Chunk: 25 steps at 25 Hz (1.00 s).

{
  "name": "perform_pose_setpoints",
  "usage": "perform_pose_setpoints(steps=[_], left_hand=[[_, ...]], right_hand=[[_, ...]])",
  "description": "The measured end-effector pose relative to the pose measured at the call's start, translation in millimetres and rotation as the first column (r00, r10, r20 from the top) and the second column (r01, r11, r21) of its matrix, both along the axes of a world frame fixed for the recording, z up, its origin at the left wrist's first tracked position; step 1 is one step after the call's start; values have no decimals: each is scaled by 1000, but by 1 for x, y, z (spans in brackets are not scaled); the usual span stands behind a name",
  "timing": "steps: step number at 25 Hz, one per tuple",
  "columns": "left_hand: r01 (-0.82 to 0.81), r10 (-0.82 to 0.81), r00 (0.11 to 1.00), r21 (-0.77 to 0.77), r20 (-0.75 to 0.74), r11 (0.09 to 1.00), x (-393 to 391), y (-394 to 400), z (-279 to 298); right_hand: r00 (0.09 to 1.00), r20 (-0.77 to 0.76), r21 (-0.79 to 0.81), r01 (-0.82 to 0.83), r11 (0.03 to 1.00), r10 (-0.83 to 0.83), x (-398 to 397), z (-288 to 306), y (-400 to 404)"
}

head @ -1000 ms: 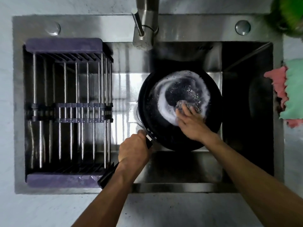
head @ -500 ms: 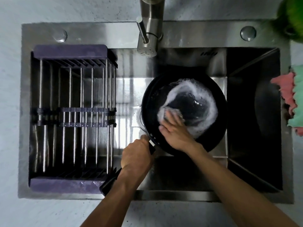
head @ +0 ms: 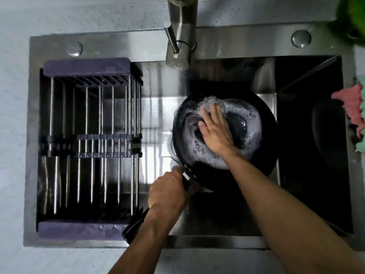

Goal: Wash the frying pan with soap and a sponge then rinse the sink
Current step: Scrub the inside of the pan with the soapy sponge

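Note:
A black frying pan (head: 264, 167) sits in the steel sink (head: 217, 242), its inside streaked with white foam. My left hand (head: 167, 192) is closed around the pan's black handle (head: 134, 228) just below the rim. My right hand (head: 215, 129) presses flat inside the pan near its upper left, fingers spread over a scrubber that is almost wholly hidden beneath them and the suds.
A purple-and-steel drying rack (head: 90, 149) fills the sink's left half. The faucet (head: 179, 42) hangs over the back edge, no water running. Pink and green cloths (head: 355, 113) lie on the right counter, a green object (head: 353, 18) at the far right corner.
My right hand has scrubbed around the pan, from the centre right to the lower left, then up to the upper left. Foam has spread wider. My left hand still holds the handle.

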<state>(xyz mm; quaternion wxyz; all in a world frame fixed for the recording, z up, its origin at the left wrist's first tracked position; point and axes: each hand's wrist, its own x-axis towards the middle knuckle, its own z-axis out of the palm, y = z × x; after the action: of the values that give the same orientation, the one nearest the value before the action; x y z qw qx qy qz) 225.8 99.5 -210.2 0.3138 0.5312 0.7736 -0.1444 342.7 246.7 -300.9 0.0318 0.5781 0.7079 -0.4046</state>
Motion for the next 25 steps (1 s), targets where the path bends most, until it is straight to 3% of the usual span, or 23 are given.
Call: perform_pose_setpoints(steps=[1, 3, 5, 6, 7, 8, 10, 12, 14, 16, 19, 21, 23, 25], left_hand=[[3, -3, 1000, 12, -3, 1000, 0, 0, -1], [-7, 7, 1000, 12, 0, 1000, -2, 0, 2], [-16, 16, 999, -1, 30, 1000, -2, 0, 4], [-16, 16, 999, -1, 37, 1000, -1, 1, 5], [-19, 19, 999, 2, 37, 1000, -1, 0, 5], [-19, 19, 999, 4, 33, 1000, 0, 0, 3], [-13, 13, 1000, 2, 19, 1000, -1, 0, 1], [-6, 6, 1000, -4, 9, 1000, -2, 0, 1], [-8, 8, 1000, -13, 13, 1000, -2, 0, 3], [-13, 14, 999, -14, 37, 1000, -1, 2, 4], [-22, 22, 999, -3, 28, 1000, -1, 3, 3], [-13, 13, 1000, 0, 22, 1000, -2, 3, 5], [-8, 8, 1000, -5, 30, 1000, -1, 2, 6], [-12, 12, 999, -8, 37, 1000, 0, 2, 7]], right_hand=[[976, 215, 40, 39, 998, -47, 24, -8, 2], [938, 347, -37, 5, 999, 8, 42, -4, -23], [970, 106, -108, -209, 972, 221, 14, 10, -50], [951, 28, -52, -307, 950, 309, 4, 8, -37], [920, 59, 25, -389, 921, 388, 5, 5, -10], [895, 162, 113, -435, 893, 416, 18, 0, 20], [813, 514, 223, -435, 872, 274, 67, -4, 47], [719, 657, 110, -390, 914, 227, 103, -2, 17], [767, 508, -58, -425, 903, 393, 93, 0, -19], [770, 385, -58, -530, 846, 509, 77, 1, 7], [693, 597, -51, -470, 881, 404, 103, 10, 32], [690, 573, -201, -407, 891, 444, 118, 24, -24], [773, 252, -343, -490, 801, 581, 91, 35, -74], [843, 26, -340, -497, 798, 537, 63, 33, -58]])
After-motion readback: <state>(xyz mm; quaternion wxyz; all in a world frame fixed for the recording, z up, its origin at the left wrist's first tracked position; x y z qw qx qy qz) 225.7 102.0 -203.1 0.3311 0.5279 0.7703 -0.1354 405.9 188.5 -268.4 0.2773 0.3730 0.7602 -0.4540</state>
